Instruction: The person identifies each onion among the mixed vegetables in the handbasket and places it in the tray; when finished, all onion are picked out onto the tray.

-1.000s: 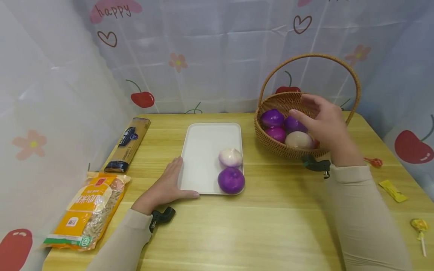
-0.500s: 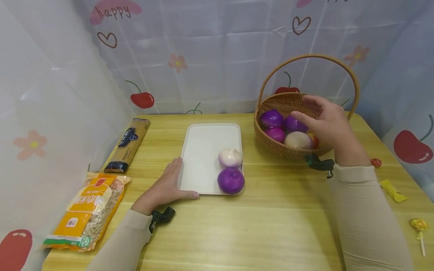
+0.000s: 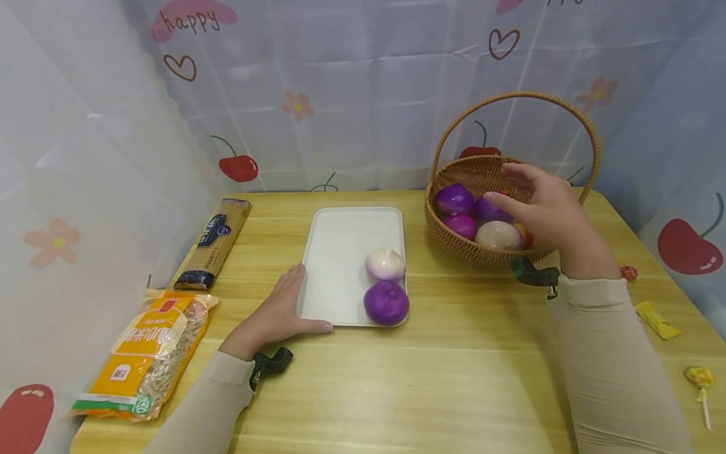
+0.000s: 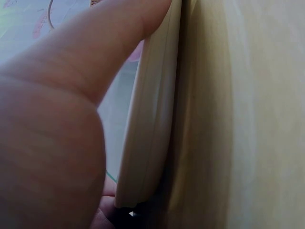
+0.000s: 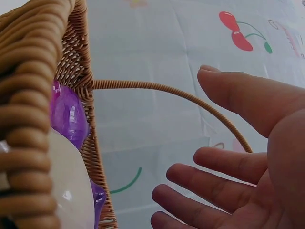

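Observation:
In the head view my left hand (image 3: 275, 309) rests at the near left corner of a white rectangular tray (image 3: 334, 265), fingers along its left side and thumb along its front edge. On the tray's right side sit a white-and-purple onion (image 3: 385, 263) and, in front of it, a purple onion (image 3: 386, 303). My right hand (image 3: 544, 205) hovers over the right part of a wicker basket (image 3: 471, 252), fingers spread and nothing held. The basket holds several purple onions (image 3: 455, 198), a whitish one (image 3: 499, 234) and something red-orange partly hidden by the hand.
The basket's tall handle (image 3: 530, 94) arches over the right hand. At the left lie a spaghetti pack (image 3: 214, 243) and an orange bag of dry food (image 3: 144, 353). A yellow wrapper (image 3: 656, 320), a yellow lollipop (image 3: 701, 378) and a red candy (image 3: 629, 272) lie at the right.
My right hand has shifted slightly right over the basket, then dipped a little; more of the red-orange item now shows. The left hand and tray stay put.

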A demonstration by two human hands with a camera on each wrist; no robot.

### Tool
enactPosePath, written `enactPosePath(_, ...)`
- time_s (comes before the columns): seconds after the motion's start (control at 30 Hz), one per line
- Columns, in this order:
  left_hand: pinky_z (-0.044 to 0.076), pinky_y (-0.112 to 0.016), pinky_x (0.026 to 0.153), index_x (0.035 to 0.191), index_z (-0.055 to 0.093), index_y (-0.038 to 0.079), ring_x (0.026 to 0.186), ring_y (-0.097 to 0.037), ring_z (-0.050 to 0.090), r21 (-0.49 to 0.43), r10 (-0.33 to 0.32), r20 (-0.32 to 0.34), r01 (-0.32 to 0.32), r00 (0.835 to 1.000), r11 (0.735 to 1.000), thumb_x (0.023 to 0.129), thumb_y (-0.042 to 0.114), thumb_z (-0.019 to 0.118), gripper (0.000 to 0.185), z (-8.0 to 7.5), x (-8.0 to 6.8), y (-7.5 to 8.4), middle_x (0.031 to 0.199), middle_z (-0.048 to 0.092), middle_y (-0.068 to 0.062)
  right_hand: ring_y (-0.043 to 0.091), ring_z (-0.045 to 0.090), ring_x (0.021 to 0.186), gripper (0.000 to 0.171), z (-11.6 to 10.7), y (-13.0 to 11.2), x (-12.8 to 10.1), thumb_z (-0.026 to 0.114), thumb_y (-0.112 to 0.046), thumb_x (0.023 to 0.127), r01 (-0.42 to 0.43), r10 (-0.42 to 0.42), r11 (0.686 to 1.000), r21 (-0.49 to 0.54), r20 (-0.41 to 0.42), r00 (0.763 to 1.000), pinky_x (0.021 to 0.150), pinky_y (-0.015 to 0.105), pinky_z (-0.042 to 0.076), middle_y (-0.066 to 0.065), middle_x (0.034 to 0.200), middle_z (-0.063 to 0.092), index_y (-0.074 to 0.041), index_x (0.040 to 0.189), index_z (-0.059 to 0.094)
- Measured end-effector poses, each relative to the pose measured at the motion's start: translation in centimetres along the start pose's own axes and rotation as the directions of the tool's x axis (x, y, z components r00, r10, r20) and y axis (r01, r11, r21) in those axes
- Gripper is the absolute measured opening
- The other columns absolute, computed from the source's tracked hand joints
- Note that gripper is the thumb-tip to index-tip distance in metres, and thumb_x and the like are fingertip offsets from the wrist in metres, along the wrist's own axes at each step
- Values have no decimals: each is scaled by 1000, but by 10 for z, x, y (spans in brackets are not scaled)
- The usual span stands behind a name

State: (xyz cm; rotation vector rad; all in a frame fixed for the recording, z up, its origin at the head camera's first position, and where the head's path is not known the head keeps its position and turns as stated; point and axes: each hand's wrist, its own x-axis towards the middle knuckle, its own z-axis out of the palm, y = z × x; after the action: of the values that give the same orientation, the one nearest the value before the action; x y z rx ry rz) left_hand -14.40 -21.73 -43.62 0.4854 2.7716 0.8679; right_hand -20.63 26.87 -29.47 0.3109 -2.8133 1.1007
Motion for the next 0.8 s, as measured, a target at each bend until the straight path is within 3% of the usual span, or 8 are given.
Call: enactPosePath(0.8, 5, -53, 126, 167, 2, -3, 159, -35, -4, 4, -4, -3, 4, 1000, 1000, 70, 77, 84, 149, 1, 1, -1, 173, 2, -22, 48, 43, 141, 91, -1, 0, -1, 71, -63, 95, -22, 32, 995, -96, 110, 993, 110, 68, 38, 25, 155, 48, -5, 160, 43)
